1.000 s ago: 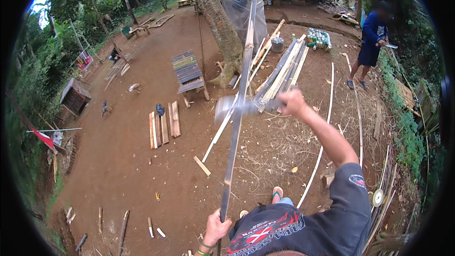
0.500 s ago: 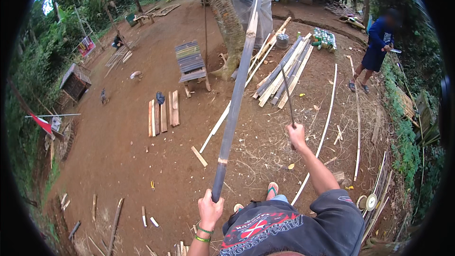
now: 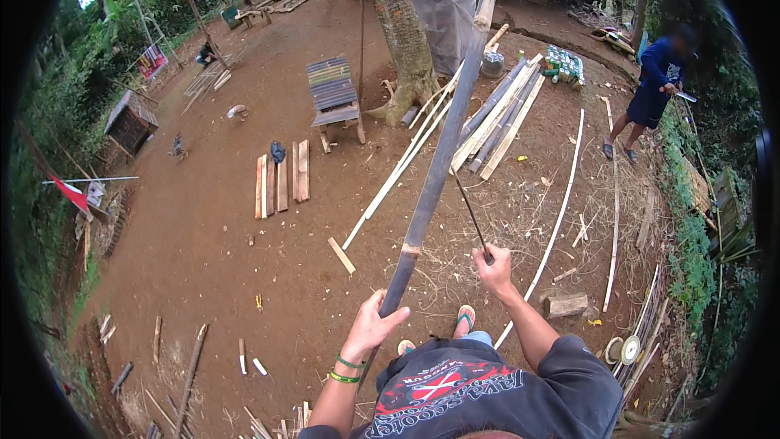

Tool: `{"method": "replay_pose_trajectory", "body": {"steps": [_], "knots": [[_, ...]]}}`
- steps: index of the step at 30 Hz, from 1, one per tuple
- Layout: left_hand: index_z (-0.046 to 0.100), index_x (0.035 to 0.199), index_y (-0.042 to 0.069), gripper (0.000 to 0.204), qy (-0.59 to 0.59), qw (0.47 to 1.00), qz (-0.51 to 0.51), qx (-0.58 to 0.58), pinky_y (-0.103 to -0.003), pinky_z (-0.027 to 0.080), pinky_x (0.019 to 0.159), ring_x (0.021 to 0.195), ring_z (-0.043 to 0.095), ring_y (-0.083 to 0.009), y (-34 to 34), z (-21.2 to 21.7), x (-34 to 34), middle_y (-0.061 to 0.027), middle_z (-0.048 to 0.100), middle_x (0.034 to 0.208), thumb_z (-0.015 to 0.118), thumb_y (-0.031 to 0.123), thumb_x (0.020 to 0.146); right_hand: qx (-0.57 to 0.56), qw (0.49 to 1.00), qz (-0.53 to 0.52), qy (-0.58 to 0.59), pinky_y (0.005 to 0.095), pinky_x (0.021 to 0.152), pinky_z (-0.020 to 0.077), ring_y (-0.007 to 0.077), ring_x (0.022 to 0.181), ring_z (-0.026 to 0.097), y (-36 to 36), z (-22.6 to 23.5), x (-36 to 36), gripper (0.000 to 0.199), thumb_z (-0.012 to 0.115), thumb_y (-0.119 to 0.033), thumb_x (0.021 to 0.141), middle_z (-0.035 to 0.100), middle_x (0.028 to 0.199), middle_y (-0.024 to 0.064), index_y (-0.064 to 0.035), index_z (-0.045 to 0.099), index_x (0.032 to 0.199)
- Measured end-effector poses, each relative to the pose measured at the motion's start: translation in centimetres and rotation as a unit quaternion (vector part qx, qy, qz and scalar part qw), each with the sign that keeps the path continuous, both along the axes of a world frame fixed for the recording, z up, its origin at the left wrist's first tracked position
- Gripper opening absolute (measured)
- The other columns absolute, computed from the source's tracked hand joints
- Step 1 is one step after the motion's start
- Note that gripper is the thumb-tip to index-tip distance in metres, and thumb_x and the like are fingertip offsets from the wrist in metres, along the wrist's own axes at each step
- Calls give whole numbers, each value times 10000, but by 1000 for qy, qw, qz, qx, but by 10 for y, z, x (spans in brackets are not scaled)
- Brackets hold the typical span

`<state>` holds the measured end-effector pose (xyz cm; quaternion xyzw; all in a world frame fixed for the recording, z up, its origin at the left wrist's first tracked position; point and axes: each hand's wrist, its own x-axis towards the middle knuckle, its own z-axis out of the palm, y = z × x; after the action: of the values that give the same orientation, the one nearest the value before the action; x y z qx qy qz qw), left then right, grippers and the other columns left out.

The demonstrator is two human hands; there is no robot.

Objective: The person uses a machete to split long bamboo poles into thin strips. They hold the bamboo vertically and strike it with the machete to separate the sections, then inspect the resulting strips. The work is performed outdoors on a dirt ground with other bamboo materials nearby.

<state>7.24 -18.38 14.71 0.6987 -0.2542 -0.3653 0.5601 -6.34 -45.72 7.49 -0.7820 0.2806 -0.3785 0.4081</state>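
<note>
Blade [image 3: 470, 210] lowered in right hand [image 3: 493, 269], nearer bamboo pole [image 3: 447, 150]

1 head-worn fisheye view, facing forward-down; hands [image 3: 493, 271] near, ground [image 3: 203, 252] beyond.

the bamboo pole [image 3: 439, 167] runs off the top edge, and the left hand [image 3: 372, 327] hides part of it. the person in blue [image 3: 655, 77] has a blurry head.

Left hand [image 3: 370, 328] with thumb [image 3: 398, 315] spread, right hand [image 3: 494, 268] clenched, forearms [image 3: 528, 319] forward
</note>
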Motion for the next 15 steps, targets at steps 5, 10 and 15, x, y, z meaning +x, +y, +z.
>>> {"method": "replay_pose_trajectory", "body": {"steps": [5,10,15], "knots": [[624,936,43,208,94,992,-79,-15,-247,408,521,597,509,-38,-5,6,-3,52,516,661,579,237,995,-95,995,23,36,394,435,357,292,410,516,-15,48,3,300,686,-120,786,478,477,142,-33,480,585],[613,897,14,227,-54,998,-30,20,-341,407,485,542,585,-137,-21,-1,-11,-23,555,609,576,218,991,-216,965,25,145,442,490,474,339,506,615,-1,76,6,222,697,-210,715,591,560,148,-61,550,642],[561,841,-29,194,-328,944,44,1,-467,425,543,614,588,-423,-43,7,-15,-236,548,635,571,131,951,-309,913,135,230,430,501,504,292,529,647,25,81,8,202,688,-239,716,642,620,116,-81,565,693]]}}
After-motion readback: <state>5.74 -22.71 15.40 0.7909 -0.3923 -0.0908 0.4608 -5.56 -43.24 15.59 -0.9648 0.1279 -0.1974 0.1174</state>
